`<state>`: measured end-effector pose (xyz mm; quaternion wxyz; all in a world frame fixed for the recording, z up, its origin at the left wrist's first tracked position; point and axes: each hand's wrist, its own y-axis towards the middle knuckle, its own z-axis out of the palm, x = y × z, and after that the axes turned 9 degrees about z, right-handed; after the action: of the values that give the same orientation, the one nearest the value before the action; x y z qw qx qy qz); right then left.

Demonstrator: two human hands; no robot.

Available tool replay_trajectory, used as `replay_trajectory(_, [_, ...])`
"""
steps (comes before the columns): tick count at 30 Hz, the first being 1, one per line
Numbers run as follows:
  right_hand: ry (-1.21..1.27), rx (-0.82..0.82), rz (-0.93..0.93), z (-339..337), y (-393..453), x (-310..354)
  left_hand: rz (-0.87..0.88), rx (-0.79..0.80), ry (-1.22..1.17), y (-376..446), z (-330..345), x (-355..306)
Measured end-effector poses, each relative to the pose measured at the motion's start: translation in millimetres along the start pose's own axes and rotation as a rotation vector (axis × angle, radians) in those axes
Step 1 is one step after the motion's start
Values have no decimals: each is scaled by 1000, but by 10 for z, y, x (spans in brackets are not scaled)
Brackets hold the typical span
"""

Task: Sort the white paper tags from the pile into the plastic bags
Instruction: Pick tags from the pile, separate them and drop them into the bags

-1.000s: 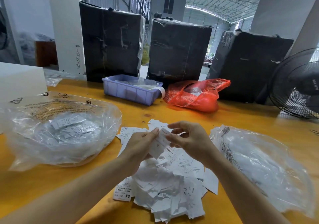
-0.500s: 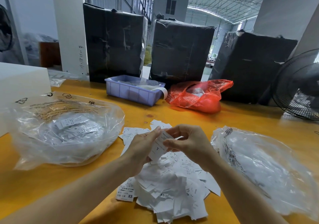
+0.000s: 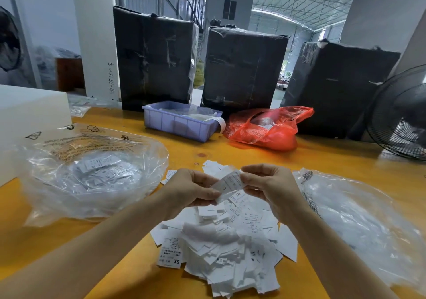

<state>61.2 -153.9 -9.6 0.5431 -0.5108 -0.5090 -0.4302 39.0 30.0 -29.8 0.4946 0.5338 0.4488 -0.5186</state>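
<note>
Hands drifted up a touch | left hand (image 3: 191,191) and right hand (image 3: 268,187) both pinching small white paper tag (image 3: 230,182) | I'd read size first, then pick the bag

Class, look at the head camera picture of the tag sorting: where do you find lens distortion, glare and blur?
Head view: the wide lens bends the roof and leans the wrapped black boxes inward; daylight glares off the left plastic bag and right plastic bag; the tag held between left hand and right hand is partly legible; part of the pile is smeared.
</note>
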Motion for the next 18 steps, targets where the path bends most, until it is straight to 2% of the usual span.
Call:
replay_trajectory(5, [26,-12,-14,23,-15,-8,1,19,41,16,-17,-20])
replay_trajectory(10, [-108,23,-63,65,-54,-7,58,39,128,17,-26,-41])
replay_trajectory(14, [-228,103,-82,87,-116,44,101,29,427,28,-255,-186])
replay_trajectory(18, [-381,84,-111,33,-158,152,63,-146,770,36,-802,-521])
